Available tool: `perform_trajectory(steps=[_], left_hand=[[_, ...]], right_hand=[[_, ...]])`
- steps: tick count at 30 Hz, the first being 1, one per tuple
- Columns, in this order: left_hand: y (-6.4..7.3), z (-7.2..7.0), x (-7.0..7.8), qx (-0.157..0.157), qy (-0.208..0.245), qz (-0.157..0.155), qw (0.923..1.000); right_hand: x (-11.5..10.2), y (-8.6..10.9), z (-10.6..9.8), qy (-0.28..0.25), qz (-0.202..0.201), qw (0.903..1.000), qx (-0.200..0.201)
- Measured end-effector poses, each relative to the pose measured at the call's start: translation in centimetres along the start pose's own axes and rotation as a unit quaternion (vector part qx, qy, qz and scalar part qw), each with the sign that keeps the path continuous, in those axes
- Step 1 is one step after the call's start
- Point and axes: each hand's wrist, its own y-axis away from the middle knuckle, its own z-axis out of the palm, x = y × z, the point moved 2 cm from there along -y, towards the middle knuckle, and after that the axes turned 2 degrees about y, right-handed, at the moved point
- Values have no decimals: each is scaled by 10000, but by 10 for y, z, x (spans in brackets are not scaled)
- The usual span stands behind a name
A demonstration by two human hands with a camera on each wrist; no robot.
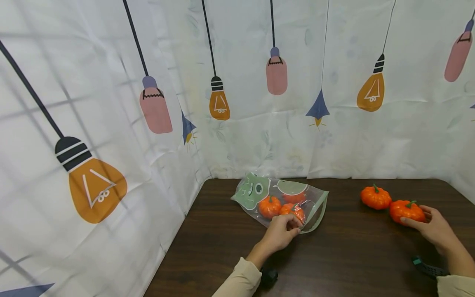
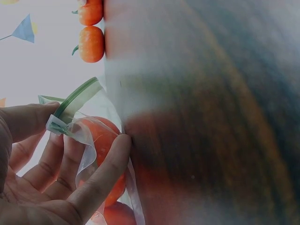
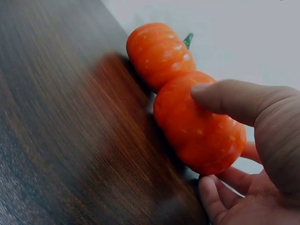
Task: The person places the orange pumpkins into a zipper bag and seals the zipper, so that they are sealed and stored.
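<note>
My left hand [image 1: 280, 233] pinches the near right edge of a clear zip bag [image 1: 317, 197] with green cartoon printing. The left wrist view shows the green-trimmed mouth [image 2: 77, 96] of the bag parted at the thumb and fingers. Inside lie three small orange toy pumpkins, one a pumpkin [image 1: 269, 207] on the left, the others partly behind print or fingers. To the right, my right hand [image 1: 439, 233] grips another toy pumpkin [image 3: 199, 129], thumb on one side and fingers around the other. It touches a second loose pumpkin [image 1: 376, 197] with a green stem, just to its left.
Everything lies on a dark brown wooden table [image 1: 349, 255]. A white curtain [image 1: 245, 140] printed with hanging lamps stands behind the table and along its left side. A dark strap [image 1: 428, 268] shows at the right wrist.
</note>
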Motion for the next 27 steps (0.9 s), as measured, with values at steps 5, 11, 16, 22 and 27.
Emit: perform_trajectory(steps=[5,11,16,22,27], left_hand=[[0,0,0,-14,-43,31,10000],[0,1,0,-21,-82,46,10000],[1,0,0,-37,-43,18,10000],[1,0,0,-47,-24,-3,10000],[1,0,1,-36,-51,9,10000]], right_hand=[[1,2,-1,75,-11,10000,26],[2,4,-2,114,0,9999,18],[2,5,-2,93,6,9999,116],[3,5,-1,108,23,9995,285],[5,3,-2,48,99,9993,371]])
